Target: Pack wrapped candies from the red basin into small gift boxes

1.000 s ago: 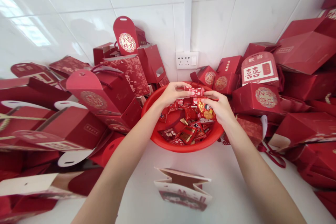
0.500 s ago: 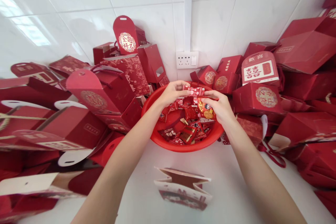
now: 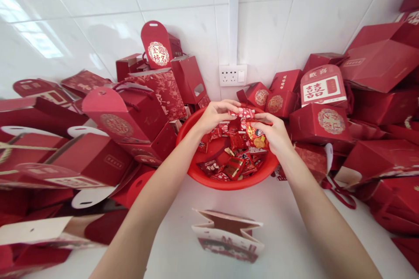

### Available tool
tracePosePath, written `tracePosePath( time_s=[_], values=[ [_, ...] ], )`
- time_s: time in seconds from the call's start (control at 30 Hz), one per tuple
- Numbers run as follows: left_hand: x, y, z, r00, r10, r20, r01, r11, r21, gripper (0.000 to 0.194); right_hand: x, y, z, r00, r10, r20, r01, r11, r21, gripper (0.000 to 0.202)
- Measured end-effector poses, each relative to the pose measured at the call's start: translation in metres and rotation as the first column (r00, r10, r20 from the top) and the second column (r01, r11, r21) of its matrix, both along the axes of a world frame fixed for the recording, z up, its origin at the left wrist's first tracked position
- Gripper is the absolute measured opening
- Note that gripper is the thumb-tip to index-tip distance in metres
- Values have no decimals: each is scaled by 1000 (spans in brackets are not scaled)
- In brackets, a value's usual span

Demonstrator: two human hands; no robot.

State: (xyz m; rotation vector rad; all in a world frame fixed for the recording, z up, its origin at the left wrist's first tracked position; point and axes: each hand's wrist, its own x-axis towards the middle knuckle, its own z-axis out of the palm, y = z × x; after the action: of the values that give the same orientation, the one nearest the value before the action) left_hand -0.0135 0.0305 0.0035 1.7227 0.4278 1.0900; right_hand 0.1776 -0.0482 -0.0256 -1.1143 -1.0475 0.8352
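While the left hand (image 3: 216, 117) pinches a glossy, oblong, white-dotted red packet (image 3: 245, 113) over the round red plastic basin (image 3: 225, 185) at one o'clock, the right hand (image 3: 276, 134) grasps a glossy red-and-gold packet (image 3: 258, 136) at two; gentle pressure should keep both from crumpling.

With both bare forearms (image 3: 166, 176) slanting inward, the left hand (image 3: 214, 115) hangs over the far left of the red basin (image 3: 229, 185) and the right hand (image 3: 275, 133) over its right side, fingers (image 3: 228, 105) bent (their tips facing each other).
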Motion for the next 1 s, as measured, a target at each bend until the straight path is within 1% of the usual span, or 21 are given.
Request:
tracePosePath(
  time_s=[0.1, 0.17, 0.3, 0.47, 0.57, 0.67, 0.77, 0.87, 1.0],
  values=[
    [0, -2, 0, 997, -66, -43, 63, 996, -58, 23, 0, 0, 1, 1000, 24, -4, -24, 1000, 8, 28],
    [1, -3, -1, 996, -74, -53, 70, 994, -78, 24, 0, -1, 2, 1000, 24, -1, -24, 1000, 14, 25],
    [3, -4, -2, 998, -25, -66, 21, 998, -59, 28, -2, -2, 3, 999, 20, -28, -20, 1000, 1, 24],
    [4, -4, -2, 996, 56, -72, -58, 998, -33, 37, -3, -4, 7, 994, 13, -112, -18, 999, -48, 26],
    [4, -3, -2, 991, 120, -56, -120, 993, -13, 39, -3, -5, 9, 985, 40, -171, -54, 996, -76, 25],
    [4, -4, -2, 988, 143, -64, -144, 990, -10, 40, -3, -6, 8, 983, 77, -164, -85, 995, -45, 29],
    [4, -5, -1, 991, 97, -88, -103, 993, -63, 41, -2, -5, 5, 990, 76, -118, -78, 997, -11, 34],
    [4, -5, -1, 997, 38, -71, -48, 988, -147, 40, 0, -4, 3, 993, 59, -101, -61, 998, -15, 34],
    [5, -5, -1, 998, 35, -54, -45, 980, -193, 42, 0, -4, 3, 994, 49, -94, -51, 998, -22, 34]
  ],
)
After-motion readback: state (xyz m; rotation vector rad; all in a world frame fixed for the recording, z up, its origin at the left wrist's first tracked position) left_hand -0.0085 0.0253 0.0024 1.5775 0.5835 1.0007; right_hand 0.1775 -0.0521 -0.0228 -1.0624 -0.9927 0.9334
